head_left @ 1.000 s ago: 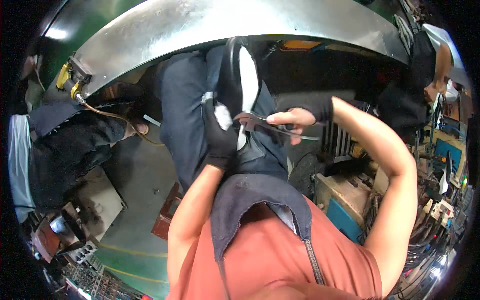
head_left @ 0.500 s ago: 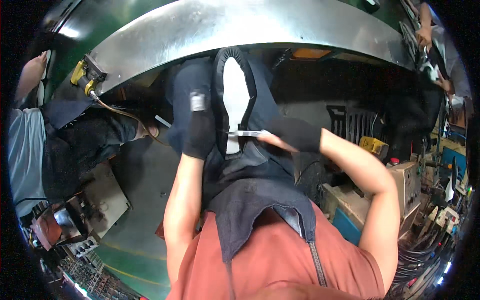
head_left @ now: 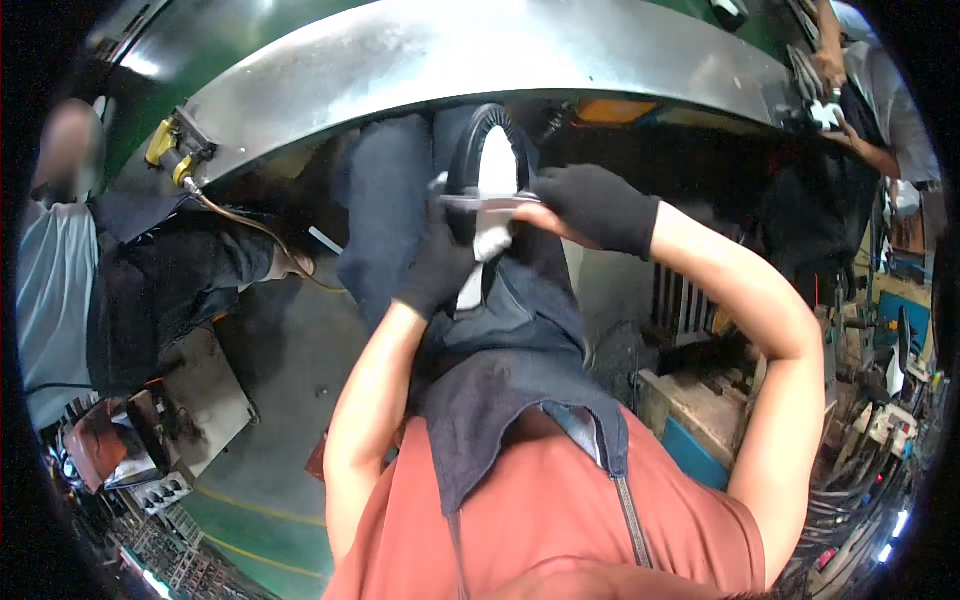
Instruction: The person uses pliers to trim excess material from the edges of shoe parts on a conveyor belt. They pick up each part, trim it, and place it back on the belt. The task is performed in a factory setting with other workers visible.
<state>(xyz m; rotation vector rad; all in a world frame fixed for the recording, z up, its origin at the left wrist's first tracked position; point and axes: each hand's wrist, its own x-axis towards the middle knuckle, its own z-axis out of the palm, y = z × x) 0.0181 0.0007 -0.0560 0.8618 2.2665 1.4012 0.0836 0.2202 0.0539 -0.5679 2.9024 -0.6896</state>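
An upturned shoe upper [head_left: 498,165], black with a pleated edge around a white insole board, rests over my lap. My left hand [head_left: 437,265], in a black glove with something white at its fingers, is closed around the shoe's left side. In my gloved right hand [head_left: 600,208] is a slim silvery metal tool [head_left: 478,203], laid crosswise over the middle of the shoe; its exact kind is blurred. Just below the tool, a crumpled whitish piece [head_left: 490,242] shows on the shoe. A dark apron [head_left: 500,400] covers my lap.
A curved metal bench [head_left: 330,75] runs ahead, with a yellow-and-black air tool [head_left: 175,155] and its hose at the left end. A seated person [head_left: 60,300] is at left, another person [head_left: 895,110] at far right. A wooden box [head_left: 690,405] stands by my right elbow.
The shoe has tilted and shifted slightly right. My right hand has moved forward with the tool, from the heel end to the middle. My left hand has shifted right along the shoe.
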